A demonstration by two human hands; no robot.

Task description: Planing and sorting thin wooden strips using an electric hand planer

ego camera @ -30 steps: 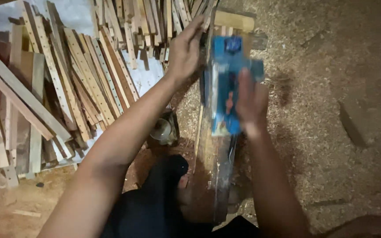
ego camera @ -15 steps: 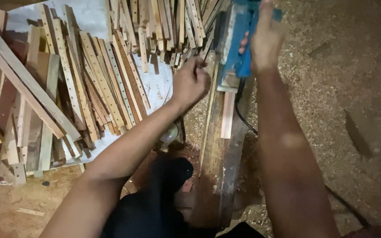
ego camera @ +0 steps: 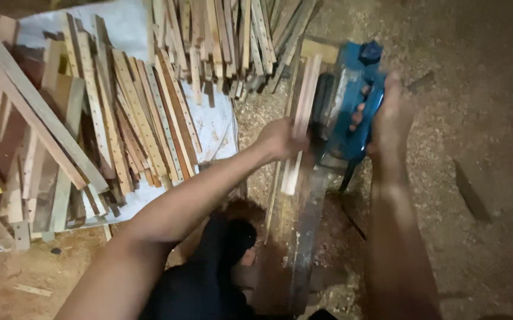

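Observation:
My right hand [ego camera: 391, 116] grips the handle of a blue electric planer [ego camera: 346, 101] that rests at the far end of a long dark wooden beam [ego camera: 307, 237] on the ground. My left hand [ego camera: 280, 140] is closed on a thin pale wooden slat [ego camera: 302, 112], which stands lengthwise just left of the planer. The slat's near end reaches past my left hand toward me.
A big heap of wooden slats [ego camera: 120, 112] lies on a white sheet [ego camera: 216, 124] to the left, and more slats [ego camera: 227, 35] are piled at the top. Sawdust covers the ground [ego camera: 475, 148] on the right. A dark cable [ego camera: 351, 216] trails from the planer.
The planer with my right hand went away from me along the beam, then came slightly back. My left hand moved from the slat pile to the slat beside the planer and closed on it.

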